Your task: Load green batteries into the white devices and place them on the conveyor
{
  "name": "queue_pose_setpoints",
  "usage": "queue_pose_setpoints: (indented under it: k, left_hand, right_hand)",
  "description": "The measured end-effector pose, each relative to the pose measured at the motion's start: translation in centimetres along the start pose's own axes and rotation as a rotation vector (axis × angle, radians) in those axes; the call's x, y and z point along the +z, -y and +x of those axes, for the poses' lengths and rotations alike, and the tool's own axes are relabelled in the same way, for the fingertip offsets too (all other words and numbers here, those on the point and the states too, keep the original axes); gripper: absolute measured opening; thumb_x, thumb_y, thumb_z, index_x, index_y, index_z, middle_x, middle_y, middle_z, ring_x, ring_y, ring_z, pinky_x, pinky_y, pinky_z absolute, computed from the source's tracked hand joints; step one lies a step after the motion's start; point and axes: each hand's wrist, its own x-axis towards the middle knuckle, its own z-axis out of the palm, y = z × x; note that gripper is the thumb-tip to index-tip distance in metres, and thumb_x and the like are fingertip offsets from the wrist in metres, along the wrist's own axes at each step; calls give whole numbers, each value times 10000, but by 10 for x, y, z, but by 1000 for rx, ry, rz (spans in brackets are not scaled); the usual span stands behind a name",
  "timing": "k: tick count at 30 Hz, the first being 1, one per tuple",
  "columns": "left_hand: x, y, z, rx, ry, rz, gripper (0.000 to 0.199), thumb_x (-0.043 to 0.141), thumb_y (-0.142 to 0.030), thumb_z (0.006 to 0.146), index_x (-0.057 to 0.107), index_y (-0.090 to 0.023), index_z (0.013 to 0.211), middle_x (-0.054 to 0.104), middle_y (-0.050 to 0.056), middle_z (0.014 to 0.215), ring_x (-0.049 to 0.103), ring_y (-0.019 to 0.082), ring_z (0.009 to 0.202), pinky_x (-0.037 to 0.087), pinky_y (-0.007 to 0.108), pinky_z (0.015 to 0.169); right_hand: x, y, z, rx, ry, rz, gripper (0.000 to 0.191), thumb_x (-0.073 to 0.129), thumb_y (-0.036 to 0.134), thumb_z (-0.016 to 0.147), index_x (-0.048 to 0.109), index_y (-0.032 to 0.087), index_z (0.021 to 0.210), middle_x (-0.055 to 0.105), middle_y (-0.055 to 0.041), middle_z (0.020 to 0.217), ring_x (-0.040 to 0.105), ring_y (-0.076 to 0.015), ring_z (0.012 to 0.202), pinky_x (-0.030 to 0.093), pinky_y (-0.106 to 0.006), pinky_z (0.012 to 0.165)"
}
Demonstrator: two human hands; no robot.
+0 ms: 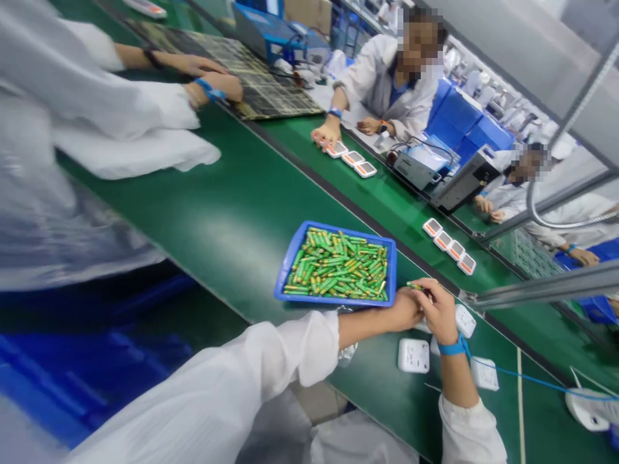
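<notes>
**Both hands meet over a green battery beside the blue tray**

Your left hand (405, 309) and right hand (438, 310) are drawn together, fingertips pinching a green battery (414, 285) between them, just off the right corner of the blue tray (284, 281). That tray is heaped with more green batteries and sits on the green conveyor belt (232, 212). A white device (413, 355) lies face-down below your wrists, another partly hidden under your right hand. Across the belt, a co-worker's hand (327, 134) touches a row of small white units (352, 158).
</notes>
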Motion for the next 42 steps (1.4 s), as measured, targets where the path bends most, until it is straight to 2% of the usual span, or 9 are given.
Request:
queue_pose_setpoints:
  k: [2, 5, 8, 13, 18, 28, 34, 38, 42]
  left_hand:
    - [-5, 2, 2, 41, 26, 3, 449, 584, -256, 1030, 653, -200, 1470, 686, 166, 1485, 568, 363, 1494, 474, 581, 1293]
    - [-15, 2, 3, 49, 2, -9, 352, 623, -240, 1017, 697, -233, 1361, 687, 143, 1426, 565, 348, 1443, 496, 570, 1260]
    - [-22, 0, 0, 13, -13, -3, 339, 652, -253, 1012, 700, -232, 1348, 692, 134, 1388, 595, 339, 1373, 521, 549, 1224]
    - [-28, -2, -3, -13, 50, 66, 440, 648, -323, 1041, 668, -246, 1474, 572, 134, 1655, 511, 369, 1527, 449, 590, 1300]
    - [-31, -5, -3, -10, 73, 54, 304, 607, -291, 1057, 736, -264, 1331, 701, 102, 1480, 622, 326, 1394, 516, 550, 1222]
    - [-32, -6, -2, 16, 76, 54, 332, 599, -277, 1041, 718, -245, 1350, 691, 104, 1485, 608, 330, 1402, 504, 552, 1217]
    - [-34, -9, 0, 19, 83, 69, 334, 615, -259, 1031, 717, -245, 1348, 695, 101, 1494, 610, 329, 1412, 508, 550, 1220]
    - [-35, -10, 0, 15, 83, 77, 324, 618, -250, 1028, 715, -241, 1338, 703, 109, 1480, 620, 335, 1414, 523, 553, 1202]
    - [-35, -10, -1, 21, 76, 82, 306, 615, -257, 1041, 713, -243, 1331, 711, 116, 1483, 635, 332, 1412, 526, 560, 1205]
  right_hand:
    - [-21, -28, -29, 75, -136, -26, 235, 677, 407, 1057, 843, 253, 1117, 845, -96, 1123, 771, -268, 1002, 619, -400, 883]
    - [-39, -64, -67, 183, -307, -85, 270, 692, 454, 1045, 840, 234, 1099, 852, -101, 1074, 760, -261, 899, 615, -392, 801]
    - [-38, -77, -84, 207, -305, -111, 270, 673, 448, 1063, 847, 247, 1106, 846, -90, 1041, 736, -249, 852, 605, -385, 768]
    - [-25, -70, -74, 196, -220, -193, 257, 632, 399, 1093, 840, 263, 1160, 836, -86, 1053, 737, -269, 935, 612, -418, 887]
    - [-17, -69, -67, 168, -175, -250, 242, 618, 337, 1087, 831, 237, 1144, 820, -95, 1024, 733, -278, 955, 591, -424, 934]
    - [-7, -64, -68, 186, -216, -333, 291, 620, 391, 1090, 852, 217, 1087, 772, -81, 894, 699, -254, 846, 573, -393, 841]
    - [-15, -58, -69, 196, -227, -142, 299, 636, 422, 1105, 871, 236, 1119, 835, -98, 1101, 774, -251, 962, 641, -390, 873]
    - [-22, -57, -78, 143, -205, -31, 251, 681, 383, 1083, 883, 272, 1184, 849, -84, 1282, 799, -287, 1193, 653, -455, 1068]
    - [-24, -60, -84, 75, -127, -62, 265, 690, 346, 1081, 880, 297, 1258, 852, -73, 1296, 802, -297, 1232, 632, -506, 1144]
